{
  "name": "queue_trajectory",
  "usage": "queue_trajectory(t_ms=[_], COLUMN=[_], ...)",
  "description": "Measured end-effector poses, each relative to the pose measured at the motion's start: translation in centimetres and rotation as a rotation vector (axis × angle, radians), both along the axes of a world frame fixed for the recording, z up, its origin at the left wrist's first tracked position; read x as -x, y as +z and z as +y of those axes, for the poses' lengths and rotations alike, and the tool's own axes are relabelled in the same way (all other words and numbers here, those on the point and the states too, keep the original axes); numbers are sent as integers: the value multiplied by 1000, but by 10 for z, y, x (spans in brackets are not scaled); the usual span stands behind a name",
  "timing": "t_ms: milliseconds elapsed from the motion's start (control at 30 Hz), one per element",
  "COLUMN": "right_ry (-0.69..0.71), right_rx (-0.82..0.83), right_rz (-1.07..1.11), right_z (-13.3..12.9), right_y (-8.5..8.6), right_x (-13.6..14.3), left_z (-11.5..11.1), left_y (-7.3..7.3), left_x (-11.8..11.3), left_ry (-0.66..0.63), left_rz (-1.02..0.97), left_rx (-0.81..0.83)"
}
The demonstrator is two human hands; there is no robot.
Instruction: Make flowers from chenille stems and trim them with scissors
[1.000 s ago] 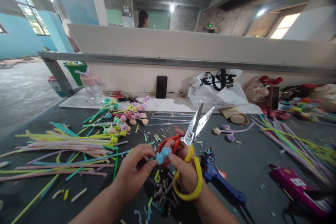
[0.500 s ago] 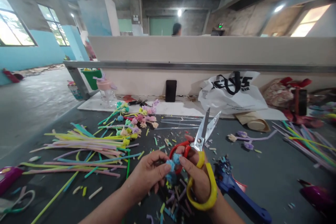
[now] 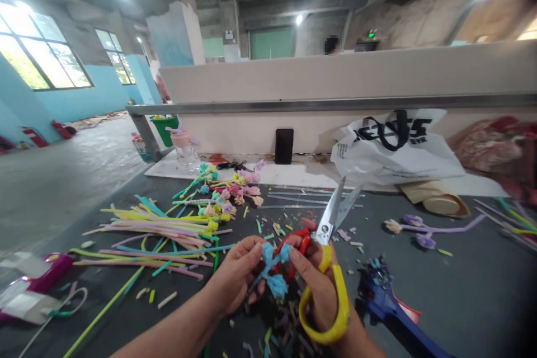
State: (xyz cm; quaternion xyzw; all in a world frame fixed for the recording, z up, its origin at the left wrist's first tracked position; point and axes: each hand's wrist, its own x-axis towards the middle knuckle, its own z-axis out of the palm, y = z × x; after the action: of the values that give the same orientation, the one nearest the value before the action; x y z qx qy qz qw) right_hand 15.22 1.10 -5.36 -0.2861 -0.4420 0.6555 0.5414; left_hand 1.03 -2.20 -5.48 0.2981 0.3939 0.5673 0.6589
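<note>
A blue pipe-cleaner flower sprig (image 3: 277, 285) with several fluffy heads is held between my two hands. My left hand (image 3: 235, 274) pinches its stem and left head between thumb and fingers. My right hand (image 3: 321, 285) pinches the right head with thumb and finger. The same hand also keeps hold of a pair of scissors (image 3: 325, 229) with yellow and red handles, its blades apart and pointing away from me. Below the hands lie many short pipe-cleaner offcuts (image 3: 289, 319). The fingertips partly hide the stem.
Loose pastel pipe cleaners (image 3: 159, 229) and finished flowers (image 3: 226, 196) lie to the left. A blue glue gun (image 3: 390, 307) and a purple flower sprig (image 3: 423, 229) are on the right. Behind stand a phone (image 3: 284, 146), a cup (image 3: 184, 151) and a white bag (image 3: 394, 151).
My hands have turned the blue sprig, so its heads now spread apart and its branching stem shows. The scissors stay in my right hand. The view has swung left.
</note>
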Motion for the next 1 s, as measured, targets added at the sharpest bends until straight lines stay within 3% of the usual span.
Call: queue_trajectory(t_ms=[233,433,700,1000], right_ry=[-58,-52,-21,-231], right_rx=[26,62,-16,-87], right_rz=[5,47,12,-115], right_z=[1,-3,2,0], right_y=[4,7,3,13], right_x=[5,5,-3,-2], left_z=[0,-2,-4,-2], left_y=[-6,-2,-3,0], left_x=[1,-3,-5,-8], left_ry=[14,17,15,61], left_rz=[-13,-17,50,82], left_rx=[-8,-5,37,-62])
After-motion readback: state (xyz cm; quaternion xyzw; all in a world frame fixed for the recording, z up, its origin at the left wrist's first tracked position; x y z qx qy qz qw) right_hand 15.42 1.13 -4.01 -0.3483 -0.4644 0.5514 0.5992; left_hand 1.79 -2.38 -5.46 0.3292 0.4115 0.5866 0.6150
